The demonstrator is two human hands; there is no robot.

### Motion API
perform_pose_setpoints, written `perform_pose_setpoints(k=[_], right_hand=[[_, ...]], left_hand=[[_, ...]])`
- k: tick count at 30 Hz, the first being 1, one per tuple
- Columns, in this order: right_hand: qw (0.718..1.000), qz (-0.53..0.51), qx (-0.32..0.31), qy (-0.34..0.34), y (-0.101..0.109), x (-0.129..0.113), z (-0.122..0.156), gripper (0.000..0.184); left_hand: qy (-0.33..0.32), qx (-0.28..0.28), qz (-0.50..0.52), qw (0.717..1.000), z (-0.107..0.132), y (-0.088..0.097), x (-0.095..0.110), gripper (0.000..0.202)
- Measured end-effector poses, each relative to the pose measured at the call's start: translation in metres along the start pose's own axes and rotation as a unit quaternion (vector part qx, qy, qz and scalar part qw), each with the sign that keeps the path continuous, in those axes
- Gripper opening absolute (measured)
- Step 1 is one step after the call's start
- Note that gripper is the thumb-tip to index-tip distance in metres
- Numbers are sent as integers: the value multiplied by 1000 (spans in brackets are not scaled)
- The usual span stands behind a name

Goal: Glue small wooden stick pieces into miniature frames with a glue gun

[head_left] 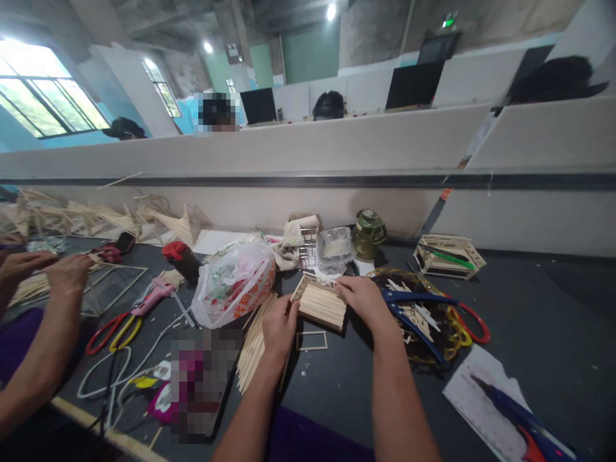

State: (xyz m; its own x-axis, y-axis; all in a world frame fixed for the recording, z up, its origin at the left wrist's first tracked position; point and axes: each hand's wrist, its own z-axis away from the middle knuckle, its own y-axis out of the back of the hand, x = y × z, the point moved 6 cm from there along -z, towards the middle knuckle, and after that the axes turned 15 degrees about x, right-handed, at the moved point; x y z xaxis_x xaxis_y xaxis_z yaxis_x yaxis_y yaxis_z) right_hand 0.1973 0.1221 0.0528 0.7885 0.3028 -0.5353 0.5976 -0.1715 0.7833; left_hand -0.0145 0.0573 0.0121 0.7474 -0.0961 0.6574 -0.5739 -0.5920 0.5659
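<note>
A small panel of glued wooden sticks (321,301) lies tilted on the dark table (529,308) in front of me. My left hand (279,327) grips its near left corner with fingers pinched. My right hand (363,298) holds its far right edge, fingers curled over the sticks. A small stick frame (312,341) lies flat just below the panel. A loose bundle of thin sticks (255,346) lies beside my left wrist.
A plastic bag (235,289) sits left of the panel; blue and red-yellow scissors (423,314) lie to the right. A stick model (450,255), green jar (368,232) and clear cup (334,249) stand behind. Another person's hands (43,276) work at far left near pink pliers (149,298).
</note>
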Motion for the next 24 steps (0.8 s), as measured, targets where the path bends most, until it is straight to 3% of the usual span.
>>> perform_pose_setpoints(k=[10,24], right_hand=[[999,-1,5,32,-9,2,1,27],[999,-30,7,42,-12,5,-2,31]], left_hand=[[-10,30,2,999,3,4,2,23],[-5,2,-52,999,7,2,1,23]])
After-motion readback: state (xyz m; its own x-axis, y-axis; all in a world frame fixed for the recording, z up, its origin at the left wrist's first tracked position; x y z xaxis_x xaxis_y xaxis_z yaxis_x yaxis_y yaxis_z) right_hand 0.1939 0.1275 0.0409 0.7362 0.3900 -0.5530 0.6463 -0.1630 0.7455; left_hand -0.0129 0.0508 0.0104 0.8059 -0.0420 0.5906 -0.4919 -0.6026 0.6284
